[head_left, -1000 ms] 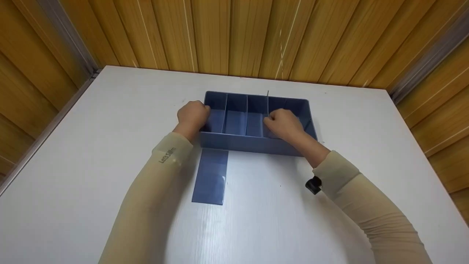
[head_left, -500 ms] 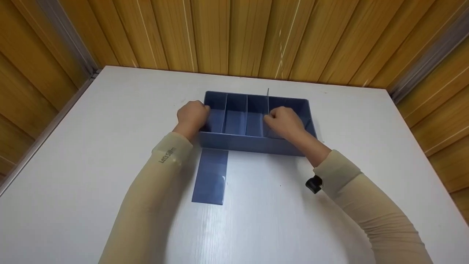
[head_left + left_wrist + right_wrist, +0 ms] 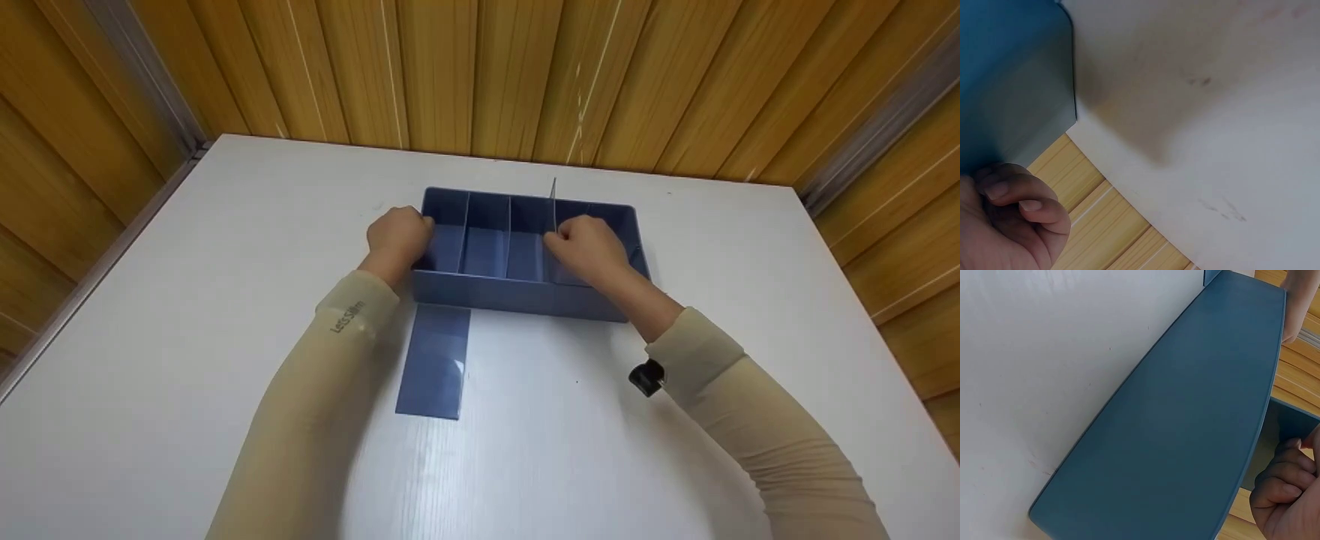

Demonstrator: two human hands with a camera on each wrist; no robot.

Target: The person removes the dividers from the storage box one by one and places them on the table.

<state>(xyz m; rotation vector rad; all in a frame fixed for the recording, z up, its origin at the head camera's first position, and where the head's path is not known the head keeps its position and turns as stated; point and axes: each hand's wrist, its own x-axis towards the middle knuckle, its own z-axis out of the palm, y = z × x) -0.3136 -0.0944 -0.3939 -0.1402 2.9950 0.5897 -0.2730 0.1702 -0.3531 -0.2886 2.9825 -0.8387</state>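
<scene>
Here, left hand curled around the box at nine o'clock, right hand pinching a protruding divider, loose panel on the tabletop at seven o'clock

Your right hand has gone up a bit, and the thin divider now sticks higher above the box.

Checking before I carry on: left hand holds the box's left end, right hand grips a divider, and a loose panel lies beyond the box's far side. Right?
Not quite: the head view shows the loose panel lying at the near side of the box, not beyond its far side. The rest stands: the left hand holds the left end and the right hand grips a divider.
</scene>
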